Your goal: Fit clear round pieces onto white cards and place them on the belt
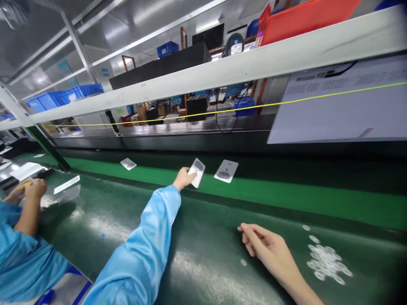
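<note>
While the left hand (183, 178) grips a white rectangular card (197, 167) with a grey oval near the far edge of the dark green tabletop (210, 258), its fingers clenched, the right hand (265, 245) lies open, fingers released, near a heap of small translucent rings (327, 262). A careless sweep could scatter those rings or nudge the matching card (226, 171) just beside; open room remains between the hands.

Left arm (136, 254) in a pale blue sleeve, stretched far forward; left hand (183, 178) bent at the wrist, fingers (190, 174) closed. Right hand (267, 248) lower and nearer, palm down, forearm (297, 281) bare, fingers (248, 231) loosely curled.
</note>
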{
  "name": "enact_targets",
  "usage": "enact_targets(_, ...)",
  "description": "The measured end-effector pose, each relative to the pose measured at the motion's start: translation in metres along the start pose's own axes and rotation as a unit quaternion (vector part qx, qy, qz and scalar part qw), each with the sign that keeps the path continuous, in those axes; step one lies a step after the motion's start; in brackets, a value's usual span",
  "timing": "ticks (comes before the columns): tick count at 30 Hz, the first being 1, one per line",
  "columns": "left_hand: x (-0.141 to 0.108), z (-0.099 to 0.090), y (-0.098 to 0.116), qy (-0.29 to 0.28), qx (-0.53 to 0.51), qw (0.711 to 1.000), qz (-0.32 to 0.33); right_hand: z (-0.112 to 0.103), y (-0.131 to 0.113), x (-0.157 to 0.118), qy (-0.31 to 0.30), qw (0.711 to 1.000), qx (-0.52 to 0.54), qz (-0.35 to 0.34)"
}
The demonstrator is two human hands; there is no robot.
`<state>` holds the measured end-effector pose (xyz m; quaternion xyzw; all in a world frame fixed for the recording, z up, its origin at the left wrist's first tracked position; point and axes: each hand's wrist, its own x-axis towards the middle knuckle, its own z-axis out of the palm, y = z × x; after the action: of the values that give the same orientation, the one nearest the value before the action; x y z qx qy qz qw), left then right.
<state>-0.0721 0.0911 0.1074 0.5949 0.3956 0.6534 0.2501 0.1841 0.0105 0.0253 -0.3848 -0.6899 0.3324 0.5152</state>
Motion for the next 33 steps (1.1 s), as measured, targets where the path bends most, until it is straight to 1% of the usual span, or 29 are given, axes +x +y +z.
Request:
enact_targets(2, -0.03, 0.014, 0.001, -0.051, -0.032, 0.998, -0.009, 0.001, 0.0, 0.0, 0.011, 1.0, 0.014, 0.003)
enact_targets(4, -0.07, 0.028, -0.004, -0.109, -0.068, 0.991, -0.022, 0.004, -0.001, -0.003, 0.007, 0.999, 0.034, 0.005)
enact_targets(6, -0.112, 0.036, -0.01, -0.167, -0.104, 0.98, -0.036, 0.008, -0.005, -0.01, -0.023, 0.999, 0.046, 0.0)
enact_targets(7, -0.13, 0.036, -0.012, -0.194, -0.122, 0.972, -0.048, 0.011, -0.009, -0.015, -0.046, 0.998, 0.049, -0.004)
enact_targets(8, -0.145, 0.035, -0.014, -0.203, -0.147, 0.966, -0.063, 0.014, -0.012, -0.02, -0.075, 0.996, 0.048, -0.005)
enact_targets(10, -0.161, 0.028, -0.015, -0.186, -0.188, 0.96, -0.09, 0.022, -0.019, -0.03, -0.146, 0.988, 0.046, 0.006)
enact_targets(12, -0.164, 0.021, -0.014, -0.174, -0.235, 0.949, -0.114, 0.031, -0.022, -0.037, -0.216, 0.975, 0.045, 0.025)
enact_targets(13, -0.163, 0.02, -0.013, -0.172, -0.269, 0.939, -0.126, 0.034, -0.021, -0.039, -0.24, 0.969, 0.043, 0.031)
enact_targets(15, -0.16, 0.02, -0.01, -0.163, -0.336, 0.914, -0.156, 0.039, -0.017, -0.041, -0.257, 0.965, 0.038, 0.038)
enact_targets(17, -0.159, 0.021, -0.008, -0.15, -0.372, 0.899, -0.177, 0.039, -0.013, -0.041, -0.254, 0.966, 0.027, 0.043)
enact_targets(19, -0.16, 0.024, -0.008, -0.143, -0.362, 0.903, -0.18, 0.035, -0.01, -0.04, -0.23, 0.973, -0.007, 0.027)
enact_targets(20, -0.16, 0.025, -0.009, -0.142, -0.347, 0.91, -0.179, 0.033, -0.01, -0.039, -0.198, 0.979, -0.041, -0.003)
enact_targets(21, -0.161, 0.026, -0.01, -0.143, -0.332, 0.915, -0.18, 0.031, -0.01, -0.039, -0.153, 0.984, -0.083, -0.048)
enact_targets(22, -0.162, 0.027, -0.011, -0.147, -0.319, 0.918, -0.182, 0.028, -0.011, -0.038, -0.099, 0.982, -0.127, -0.102)
enact_targets(23, -0.162, 0.028, -0.012, -0.153, -0.308, 0.921, -0.184, 0.027, -0.011, -0.038, -0.047, 0.972, -0.166, -0.158)
enact_targets(24, -0.163, 0.029, -0.012, -0.16, -0.296, 0.923, -0.184, 0.025, -0.012, -0.038, -0.007, 0.958, -0.196, -0.208)
enact_targets(25, -0.164, 0.03, -0.013, -0.167, -0.282, 0.928, -0.18, 0.025, -0.012, -0.038, 0.012, 0.944, -0.217, -0.249)
enact_targets(27, -0.167, 0.031, -0.015, -0.175, -0.241, 0.941, -0.157, 0.024, -0.011, -0.039, 0.002, 0.922, -0.249, -0.297)
enact_targets(29, -0.168, 0.033, -0.017, -0.18, -0.204, 0.953, -0.134, 0.024, -0.01, -0.039, -0.022, 0.903, -0.287, -0.319)
enact_targets(31, -0.17, 0.034, -0.019, -0.186, -0.19, 0.956, -0.124, 0.024, -0.008, -0.039, -0.031, 0.889, -0.318, -0.328)
enact_targets(33, -0.17, 0.034, -0.02, -0.192, -0.192, 0.954, -0.131, 0.022, -0.007, -0.039, -0.031, 0.88, -0.333, -0.336)
